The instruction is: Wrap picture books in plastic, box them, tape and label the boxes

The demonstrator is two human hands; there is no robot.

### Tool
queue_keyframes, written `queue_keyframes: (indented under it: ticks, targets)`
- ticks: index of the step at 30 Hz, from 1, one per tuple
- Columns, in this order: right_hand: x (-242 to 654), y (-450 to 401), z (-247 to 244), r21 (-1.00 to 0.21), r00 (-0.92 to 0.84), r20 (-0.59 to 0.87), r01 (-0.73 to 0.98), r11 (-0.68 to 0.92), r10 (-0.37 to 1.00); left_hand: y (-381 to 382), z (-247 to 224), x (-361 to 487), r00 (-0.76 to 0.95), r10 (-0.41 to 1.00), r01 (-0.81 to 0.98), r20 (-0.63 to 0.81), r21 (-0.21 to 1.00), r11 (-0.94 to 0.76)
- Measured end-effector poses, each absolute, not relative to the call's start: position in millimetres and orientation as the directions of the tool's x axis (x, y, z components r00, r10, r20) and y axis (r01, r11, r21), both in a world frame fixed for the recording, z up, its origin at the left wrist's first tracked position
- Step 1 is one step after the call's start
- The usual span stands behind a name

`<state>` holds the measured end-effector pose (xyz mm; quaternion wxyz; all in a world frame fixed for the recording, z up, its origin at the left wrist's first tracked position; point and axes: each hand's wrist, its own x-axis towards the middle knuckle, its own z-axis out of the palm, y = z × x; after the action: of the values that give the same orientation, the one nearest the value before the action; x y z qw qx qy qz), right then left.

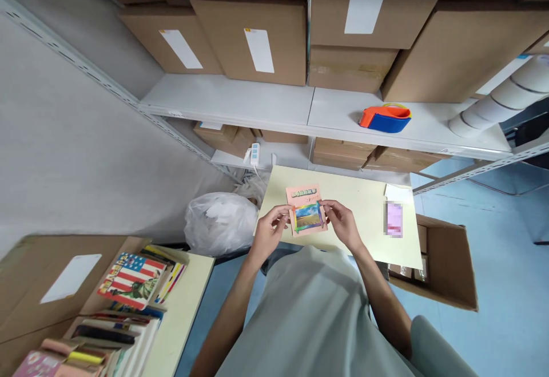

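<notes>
A small pink book point(307, 211) with a landscape picture on its cover is held up over the pale yellow table point(351, 205). My left hand point(271, 227) pinches its left edge between thumb and fingers. Gripping the right edge, my right hand point(342, 222) has its thumb and fingers closed there too. The cover faces me, and the back of the book is hidden. On the table to the right lies a pink, pixelated item point(393, 219), with a white paper point(398, 193) just behind it.
Behind the table, a grey shelf point(257, 99) carries cardboard boxes point(261, 39), a tape dispenser point(385, 118) and stacked white rolls point(501, 99). A plastic bag point(221, 222) sits left. An open carton point(450, 268) stands right; books point(132, 280) lie at lower left.
</notes>
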<state>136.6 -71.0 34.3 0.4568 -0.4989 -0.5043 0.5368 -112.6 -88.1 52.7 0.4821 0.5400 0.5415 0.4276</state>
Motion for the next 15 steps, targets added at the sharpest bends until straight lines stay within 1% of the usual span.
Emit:
queue_keyframes:
  ticks: [5,8,11,15]
  targets:
    - [139,-72,35,-0.997,-0.093,-0.067,0.041,-0.063,0.993,-89,54,-113,0.019,0.998,0.204,-0.058,0.978,0.052]
    - [136,-72,43,-0.992,-0.09,-0.125,0.015,-0.124,0.988,-89,61,-110,-0.01,0.996,0.199,-0.089,0.976,0.089]
    - [129,-74,53,-0.98,-0.112,-0.191,-0.026,-0.195,0.975,-88,68,-107,-0.051,0.995,0.209,-0.09,0.973,0.099]
    - [124,-77,59,-0.977,-0.125,-0.205,-0.039,-0.212,0.971,-88,73,-105,-0.055,0.995,0.206,-0.086,0.974,0.096]
